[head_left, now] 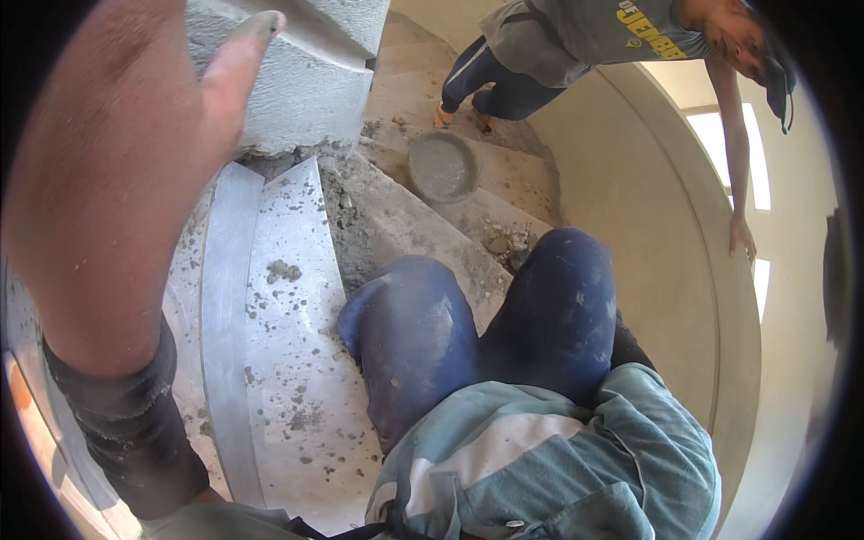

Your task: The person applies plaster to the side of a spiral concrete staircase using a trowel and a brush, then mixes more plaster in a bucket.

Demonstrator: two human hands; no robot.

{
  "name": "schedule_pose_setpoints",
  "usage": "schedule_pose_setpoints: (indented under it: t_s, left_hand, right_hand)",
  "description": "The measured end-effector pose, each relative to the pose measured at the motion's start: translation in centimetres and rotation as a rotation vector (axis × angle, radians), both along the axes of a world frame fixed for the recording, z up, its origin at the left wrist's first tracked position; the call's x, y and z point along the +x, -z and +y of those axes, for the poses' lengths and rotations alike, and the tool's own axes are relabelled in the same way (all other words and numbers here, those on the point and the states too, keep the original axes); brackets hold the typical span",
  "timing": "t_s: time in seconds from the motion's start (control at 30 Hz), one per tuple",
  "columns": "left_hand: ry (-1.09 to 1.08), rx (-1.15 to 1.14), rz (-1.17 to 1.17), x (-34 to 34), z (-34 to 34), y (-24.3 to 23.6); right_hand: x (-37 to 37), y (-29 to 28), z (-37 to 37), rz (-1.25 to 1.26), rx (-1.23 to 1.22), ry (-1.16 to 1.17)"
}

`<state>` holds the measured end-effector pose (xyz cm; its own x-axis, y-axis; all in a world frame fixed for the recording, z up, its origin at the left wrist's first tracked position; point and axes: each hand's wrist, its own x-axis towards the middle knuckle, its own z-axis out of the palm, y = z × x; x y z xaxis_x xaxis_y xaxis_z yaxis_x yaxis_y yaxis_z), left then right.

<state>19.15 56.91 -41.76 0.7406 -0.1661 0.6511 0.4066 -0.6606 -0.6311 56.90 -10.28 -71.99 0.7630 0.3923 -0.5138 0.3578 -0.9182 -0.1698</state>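
My left hand (202, 94) reaches up at the upper left, its thumb stretched along the face of a rough concrete block (306, 90); its other fingers are out of sight, and I cannot tell whether it touches the block. Beneath the block, a pale winding step (283, 378) with lumps of wet mortar (283, 270) lies beside my bent knees in dusty blue trousers (549, 297). A grey, smooth-faced strip (232, 306) runs along that step. My right hand is not in view.
Farther down the dirty stairs (396, 72) sits a round basin of grey mortar (441, 166). A person in a grey T-shirt and cap (594, 36) leans at upper right, arm hanging beside a curved wall (675, 270). Rubble (499, 243) lies near my right knee.
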Motion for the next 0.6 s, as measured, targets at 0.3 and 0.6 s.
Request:
schedule_pose_setpoints:
  t_s: [0.3, 0.6]
  left_hand:
    - [-0.084, -0.044, -0.03, -3.3, -0.3, 0.3]
    - [-0.145, -0.1, -0.01, -1.7, 0.1, 2.5]
  right_hand:
    - [-4.1, 5.3, -5.3, -0.032, -0.042, 0.047]
    - [-6.2, 3.5, -3.6, 0.035, -0.525, -0.214]
